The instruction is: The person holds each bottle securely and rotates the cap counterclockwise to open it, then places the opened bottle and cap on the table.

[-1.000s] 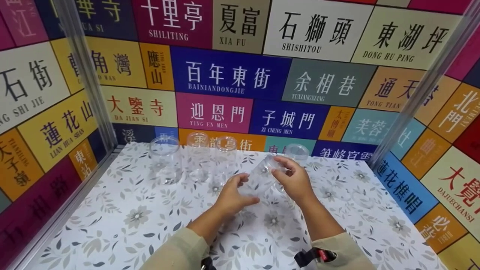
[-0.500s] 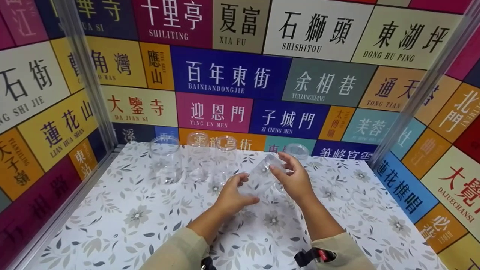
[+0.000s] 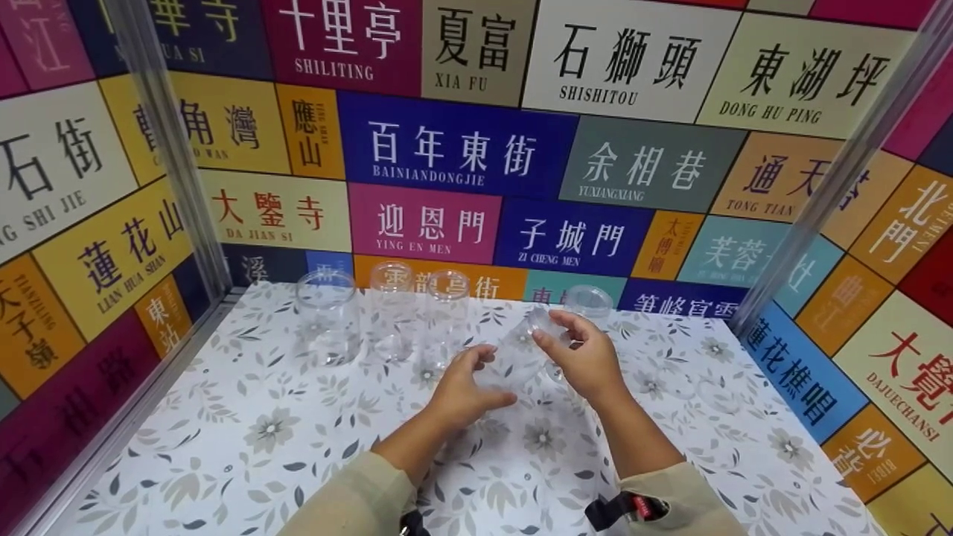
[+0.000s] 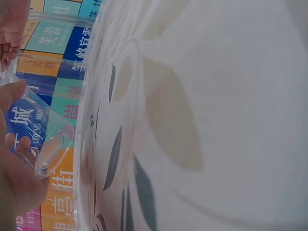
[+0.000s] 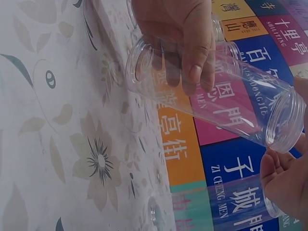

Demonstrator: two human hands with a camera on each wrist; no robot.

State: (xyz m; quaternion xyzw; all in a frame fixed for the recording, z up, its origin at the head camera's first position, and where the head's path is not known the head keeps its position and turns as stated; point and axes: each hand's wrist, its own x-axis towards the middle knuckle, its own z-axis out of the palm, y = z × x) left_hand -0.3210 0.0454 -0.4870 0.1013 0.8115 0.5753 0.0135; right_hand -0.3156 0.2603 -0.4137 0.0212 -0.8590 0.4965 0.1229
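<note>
A clear plastic jar (image 3: 521, 346) is held tilted above the table, its ribbed round top end toward the upper right. My left hand (image 3: 461, 391) grips its lower body, thumb on one side and fingers on the other. With thumb and fingers, my right hand (image 3: 588, 361) pinches the top end. In the right wrist view the jar (image 5: 216, 101) shows its rounded base by my left hand (image 5: 175, 43) and the ribbed end at my right hand (image 5: 286, 180). The left wrist view shows the base of the jar (image 4: 53, 151) beyond my left fingers.
A wide clear jar (image 3: 327, 324) and two narrower jars (image 3: 391, 320) (image 3: 447, 320) stand at the back left. Another clear jar (image 3: 588, 299) stands behind my right hand. Faint clear round pieces (image 3: 728, 397) lie on the flowered table (image 3: 357, 461) at right. Sign-covered walls (image 3: 454, 149) enclose it.
My right fingertips shift slightly around the jar's top end. The left hand keeps its grip, and the standing jars stay where they were.
</note>
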